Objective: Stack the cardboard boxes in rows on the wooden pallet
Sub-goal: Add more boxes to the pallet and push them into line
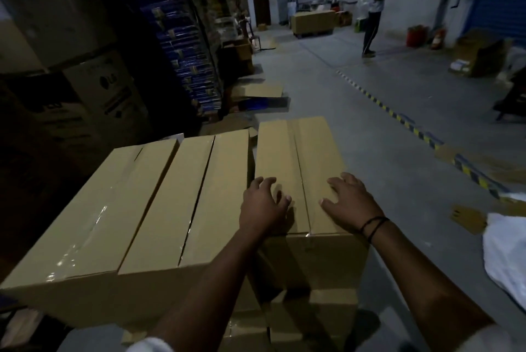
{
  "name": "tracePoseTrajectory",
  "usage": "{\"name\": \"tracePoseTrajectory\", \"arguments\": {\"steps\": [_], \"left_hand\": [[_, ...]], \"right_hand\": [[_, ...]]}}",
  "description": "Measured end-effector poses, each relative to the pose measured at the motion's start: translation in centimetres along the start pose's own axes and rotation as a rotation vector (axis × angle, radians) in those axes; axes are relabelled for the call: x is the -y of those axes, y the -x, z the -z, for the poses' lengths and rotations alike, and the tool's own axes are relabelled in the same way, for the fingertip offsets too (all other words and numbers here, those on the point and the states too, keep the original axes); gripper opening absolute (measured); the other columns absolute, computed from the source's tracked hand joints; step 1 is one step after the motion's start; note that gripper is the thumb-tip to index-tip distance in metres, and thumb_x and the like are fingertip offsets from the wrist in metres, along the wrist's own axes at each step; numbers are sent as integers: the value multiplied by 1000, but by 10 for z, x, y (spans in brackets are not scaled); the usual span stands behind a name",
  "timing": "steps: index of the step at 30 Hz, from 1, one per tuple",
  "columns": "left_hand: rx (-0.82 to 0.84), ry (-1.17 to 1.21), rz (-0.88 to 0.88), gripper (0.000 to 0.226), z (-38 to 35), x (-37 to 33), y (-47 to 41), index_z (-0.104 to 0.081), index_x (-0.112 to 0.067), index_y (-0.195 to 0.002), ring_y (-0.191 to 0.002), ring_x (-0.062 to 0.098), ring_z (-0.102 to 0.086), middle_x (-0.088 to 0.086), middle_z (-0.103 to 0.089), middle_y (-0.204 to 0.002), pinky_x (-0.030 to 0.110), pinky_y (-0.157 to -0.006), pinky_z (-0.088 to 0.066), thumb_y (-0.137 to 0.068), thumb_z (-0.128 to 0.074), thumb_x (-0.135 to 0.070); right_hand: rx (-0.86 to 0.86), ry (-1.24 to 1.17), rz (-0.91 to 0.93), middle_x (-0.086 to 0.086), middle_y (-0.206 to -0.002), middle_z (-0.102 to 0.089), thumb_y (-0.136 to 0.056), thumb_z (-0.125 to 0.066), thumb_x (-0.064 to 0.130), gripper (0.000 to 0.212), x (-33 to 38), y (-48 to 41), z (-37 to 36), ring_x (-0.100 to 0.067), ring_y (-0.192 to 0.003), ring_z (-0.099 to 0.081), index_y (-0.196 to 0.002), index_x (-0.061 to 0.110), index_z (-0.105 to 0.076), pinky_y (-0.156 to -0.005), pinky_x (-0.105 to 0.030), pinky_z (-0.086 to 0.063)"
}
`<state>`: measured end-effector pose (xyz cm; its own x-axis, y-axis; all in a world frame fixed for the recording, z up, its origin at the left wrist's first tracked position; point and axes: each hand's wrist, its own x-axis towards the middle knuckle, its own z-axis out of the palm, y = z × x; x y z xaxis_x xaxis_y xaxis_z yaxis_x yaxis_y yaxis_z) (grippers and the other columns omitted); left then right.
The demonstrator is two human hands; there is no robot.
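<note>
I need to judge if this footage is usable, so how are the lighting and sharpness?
Head view: dim overall, left stacks nearly black; far wall brighter; glare streaks on the box tape; wide-angle bending at edges; distant person soft; hands reasonably sharp.

Under your palms the right-hand box [299, 169] is plain brown cardboard, matt and smooth, with a clear tape strip down its seam. The two boxes beside it [148, 203] are the same dull cardboard, but their tape is glossy and catches the light in wrinkled streaks. The floor [384, 129] looks like grey concrete, flat and matt. You wear thin dark cord bands [373, 225] on your right wrist. The white sheet [506, 255] by your right arm looks like soft, creased cloth or plastic; which one isn't clear.
</note>
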<state>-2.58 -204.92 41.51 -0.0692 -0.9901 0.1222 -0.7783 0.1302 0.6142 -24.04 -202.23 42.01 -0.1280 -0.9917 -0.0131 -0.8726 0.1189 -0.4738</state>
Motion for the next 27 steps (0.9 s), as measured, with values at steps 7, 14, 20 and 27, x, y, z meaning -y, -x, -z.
{"name": "tracePoseTrajectory", "arguments": {"steps": [7, 14, 20, 27], "left_hand": [[39, -174, 10, 61, -20, -9, -39, -44, -31, -147, -150, 29, -19, 3, -32, -160, 52, -114, -33, -95, -55, -60], [78, -280, 47, 70, -30, -15, -80, -36, -36, -150, -150, 37, -14, 2, -26, -163, 59, -114, -32, -91, -49, -73], [71, -304, 104, 77, -38, -13, -110, -34, -37, -151, -143, 46, -30, 1, -24, -164, 56, -110, -36, -88, -43, -80], [97, -370, 127, 85, -44, -16, -124, -23, -39, -155, -141, 49, -32, -2, -13, -167, 55, -107, -38, -86, -39, -85]], "right_hand": [[83, 10, 62, -1, -166, -13, -95, -50, 59, 67, -10, -59, -7, -35, -148, -15, -153, 28, -35, -116, -52, -31], [74, 92, 88, -1, -166, -12, -95, -44, 64, 68, -9, -101, -9, -42, -142, -22, -152, 30, -33, -110, -53, -36], [66, 108, 95, -3, -166, -11, -96, -42, 63, 67, -9, -128, -9, -43, -138, -27, -152, 29, -32, -103, -50, -41], [11, 209, 50, -9, -163, -14, -97, -37, 62, 64, -2, -141, -14, -45, -130, -36, -150, 25, -31, -91, -46, -48]]}}
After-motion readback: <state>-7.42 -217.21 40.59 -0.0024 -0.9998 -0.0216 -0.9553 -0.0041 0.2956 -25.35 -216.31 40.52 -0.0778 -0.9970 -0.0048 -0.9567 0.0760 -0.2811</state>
